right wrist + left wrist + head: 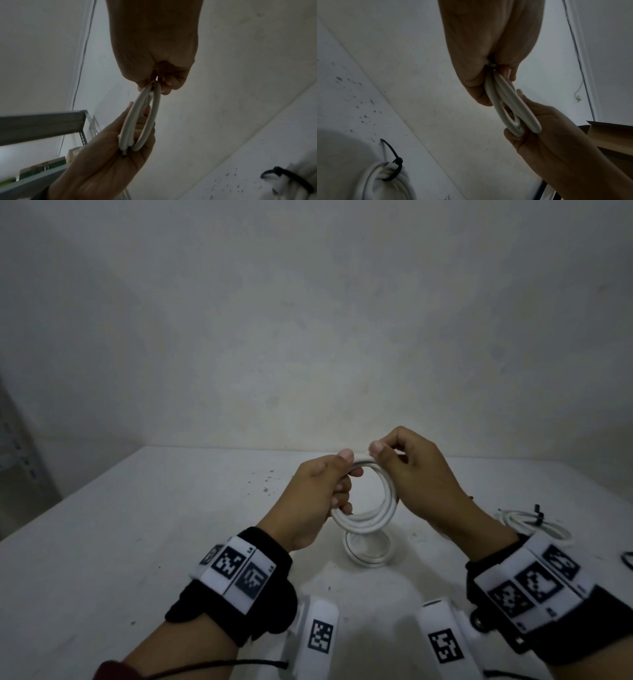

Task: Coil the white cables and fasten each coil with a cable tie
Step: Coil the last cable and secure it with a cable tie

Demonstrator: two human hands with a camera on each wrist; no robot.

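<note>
Both hands hold one white cable coil [383, 508] upright above the white table [137, 525]. My left hand [344, 482] grips the coil's left side, thumb on top and fingers curled through the ring. My right hand [385, 455] pinches the top right of the ring. In the left wrist view the left hand [489, 81] holds the coil [510, 108], with the right hand [539, 135] on its far end. In the right wrist view the right hand [154, 81] pinches the coil [150, 119]. More white loops [368, 556] lie on the table under the coil.
A second white coil [534, 525], bound with a black cable tie [537, 513], lies on the table at the right; the tied coil [385, 178] shows again in the left wrist view. A dark loop [627, 559] sits at the right edge. A metal shelf [42, 121] stands left.
</note>
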